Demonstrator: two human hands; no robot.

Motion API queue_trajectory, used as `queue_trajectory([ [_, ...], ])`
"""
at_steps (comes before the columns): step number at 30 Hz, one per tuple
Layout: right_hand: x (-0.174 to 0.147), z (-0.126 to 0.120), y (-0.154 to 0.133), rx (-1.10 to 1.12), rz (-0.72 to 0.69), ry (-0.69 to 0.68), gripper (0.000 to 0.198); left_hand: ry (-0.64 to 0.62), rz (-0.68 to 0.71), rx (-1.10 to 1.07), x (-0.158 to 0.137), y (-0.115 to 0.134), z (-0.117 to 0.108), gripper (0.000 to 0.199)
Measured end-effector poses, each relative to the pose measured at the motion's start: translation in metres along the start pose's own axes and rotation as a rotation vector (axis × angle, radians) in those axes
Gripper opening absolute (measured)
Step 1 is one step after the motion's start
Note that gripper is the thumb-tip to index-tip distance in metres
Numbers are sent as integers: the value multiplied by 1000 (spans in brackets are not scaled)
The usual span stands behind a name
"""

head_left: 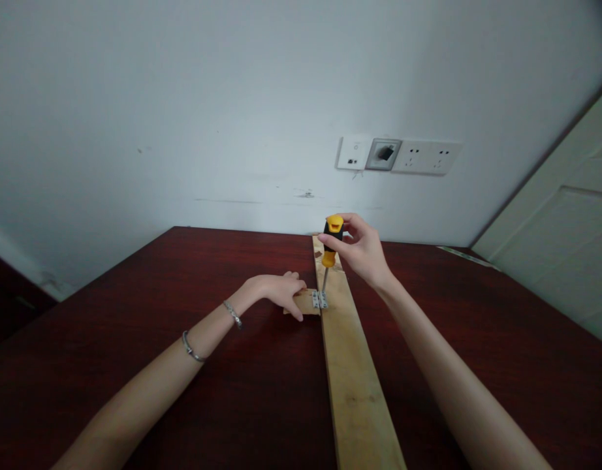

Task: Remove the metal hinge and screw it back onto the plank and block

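My right hand (364,249) is closed around the yellow and black handle of a screwdriver (333,228), held nearly upright. Its metal shaft points down at a small metal hinge (320,299), with the tip on or just above the hinge's right leaf. The hinge lies across the joint between a long wooden board (352,365) and a short wooden block (305,303). My left hand (281,292) grips the block from its left end, fingers over the far edge and thumb at the near side. Screws under the tip are too small to make out.
Both pieces of wood lie on a dark red-brown table (222,398). A white wall (232,117) with a row of sockets (426,158) rises behind its far edge. At the right stands a pale panelled door (570,215), with a thin strip (467,257) near the table's far right edge.
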State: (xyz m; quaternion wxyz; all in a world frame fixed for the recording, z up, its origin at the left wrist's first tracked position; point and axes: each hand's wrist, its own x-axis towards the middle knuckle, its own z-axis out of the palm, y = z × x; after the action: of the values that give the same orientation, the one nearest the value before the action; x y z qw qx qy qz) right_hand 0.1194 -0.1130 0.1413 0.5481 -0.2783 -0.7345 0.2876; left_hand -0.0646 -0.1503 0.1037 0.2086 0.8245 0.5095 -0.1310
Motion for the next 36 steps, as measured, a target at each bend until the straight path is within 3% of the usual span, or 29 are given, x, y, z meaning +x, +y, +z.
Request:
queue_trajectory([
  [8, 8, -17, -9, 100, 71, -97, 62, -10, -11, 7, 2, -1, 1, 85],
  [14, 9, -19, -12, 137, 92, -148, 37, -15, -3, 4, 2, 0, 0, 82],
  [20, 4, -9, -10, 142, 119, -143, 37, -24, -23, 2, 2, 0, 0, 86],
  [27, -3, 7, 3, 319, 177, -87, 24, -19, -18, -6, 1, 2, -1, 85],
  [36, -4, 12, 10, 209, 51, 25, 44, -23, -13, -6, 3, -1, 1, 86],
])
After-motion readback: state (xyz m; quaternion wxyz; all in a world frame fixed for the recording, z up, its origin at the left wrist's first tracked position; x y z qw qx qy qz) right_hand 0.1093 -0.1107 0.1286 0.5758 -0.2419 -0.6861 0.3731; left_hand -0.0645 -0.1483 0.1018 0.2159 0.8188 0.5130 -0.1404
